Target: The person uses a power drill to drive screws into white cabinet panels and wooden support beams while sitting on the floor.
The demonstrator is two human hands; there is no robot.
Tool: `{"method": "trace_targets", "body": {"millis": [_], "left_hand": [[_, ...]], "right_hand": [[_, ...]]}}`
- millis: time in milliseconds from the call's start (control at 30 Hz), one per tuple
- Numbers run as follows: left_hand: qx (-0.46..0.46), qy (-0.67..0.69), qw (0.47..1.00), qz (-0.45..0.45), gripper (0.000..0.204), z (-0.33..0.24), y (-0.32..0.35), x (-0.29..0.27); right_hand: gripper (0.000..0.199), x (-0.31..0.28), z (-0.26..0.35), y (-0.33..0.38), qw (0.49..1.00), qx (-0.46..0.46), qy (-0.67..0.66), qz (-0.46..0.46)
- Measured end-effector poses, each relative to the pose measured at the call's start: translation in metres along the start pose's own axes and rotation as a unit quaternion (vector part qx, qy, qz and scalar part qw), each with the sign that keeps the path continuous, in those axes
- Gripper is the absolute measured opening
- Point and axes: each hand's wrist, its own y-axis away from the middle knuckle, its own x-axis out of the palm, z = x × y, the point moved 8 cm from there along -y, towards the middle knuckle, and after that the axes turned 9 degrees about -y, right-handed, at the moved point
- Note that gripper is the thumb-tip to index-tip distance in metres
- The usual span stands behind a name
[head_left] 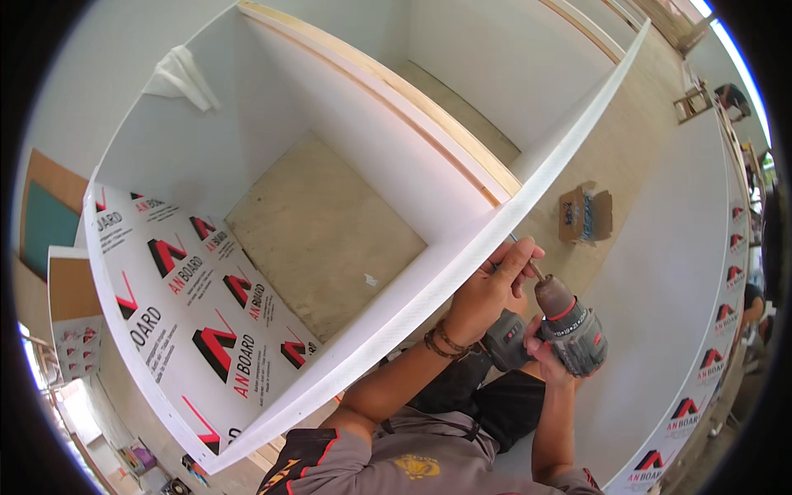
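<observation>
My right hand (pixel 548 356) is wrapped round a dark cordless drill (pixel 575 337) with a red ring behind its chuck. The drill's bit points up and left, toward the edge of a white panel (pixel 462 285). At the bit's end, the fingers of my left hand (pixel 492 285) are pinched together beside that panel. A thin bluish tip, which looks like a screw (pixel 513 237), sticks out of the pinch; most of it is hidden by the fingers. The drill's battery (pixel 506 340) shows below my left wrist, which wears dark bracelets.
The panels form a large open box, with a wood-edged divider (pixel 396 99) meeting the panel near my left hand. An open cardboard box (pixel 584 216) of small blue pieces sits on the floor to the right. Beside it lies a large white board (pixel 660 313). White cloth (pixel 180 78) hangs at the far left.
</observation>
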Motion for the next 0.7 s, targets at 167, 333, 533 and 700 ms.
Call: {"method": "trace_targets", "body": {"millis": [167, 333, 533, 700], "left_hand": [[0.0, -0.009, 1.0, 0.003, 0.034, -0.001, -0.003, 0.004], [-0.009, 0.007, 1.0, 0.0, 0.036, -0.001, -0.002, 0.003], [-0.006, 0.014, 1.0, -0.005, 0.037, -0.006, -0.001, 0.002], [0.0, 0.018, 1.0, -0.02, 0.037, 0.002, -0.003, -0.004]], "right_hand": [[0.048, 0.0, -0.004, 0.006, 1.0, 0.014, -0.005, -0.013], [0.051, 0.006, 0.004, 0.004, 0.998, -0.011, -0.055, -0.015], [0.062, 0.019, 0.029, -0.001, 0.996, -0.056, -0.05, 0.053], [0.049, 0.016, 0.026, -0.005, 0.997, -0.033, -0.055, 0.034]]}}
